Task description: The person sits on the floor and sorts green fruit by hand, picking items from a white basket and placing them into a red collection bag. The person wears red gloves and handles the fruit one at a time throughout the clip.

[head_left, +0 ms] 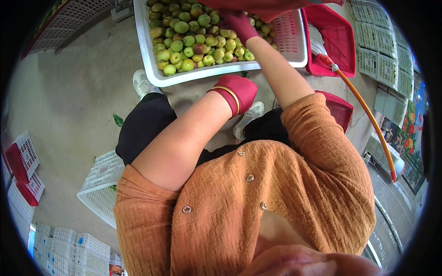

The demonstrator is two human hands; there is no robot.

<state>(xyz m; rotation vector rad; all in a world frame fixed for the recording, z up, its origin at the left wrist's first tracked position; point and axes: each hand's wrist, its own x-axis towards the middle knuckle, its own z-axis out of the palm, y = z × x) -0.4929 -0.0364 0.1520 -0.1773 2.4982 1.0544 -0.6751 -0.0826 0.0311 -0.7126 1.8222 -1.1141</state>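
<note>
A large white plastic crate (222,69) holds many small round fruit (188,41), green and yellow-green, some with reddish-brown patches. My right hand (240,25), in a dark pink glove and slightly blurred, reaches in among the fruit near the crate's right half; its fingers are partly hidden, so any grip is unclear. My left hand (238,92), gloved alike with a gold-coloured bangle at the wrist, is curled just outside the crate's near wall. Its fingers and palm face away from view. Red material (276,7) hangs over the far side of the crate, above my right hand.
Right of the crate stands a red basket (348,41), with an orange-handled tool (367,107) leaning out. Another red container (336,108) is below it. A white crate (100,188) lies at left; stacked crates (378,45) stand at right, others lower left.
</note>
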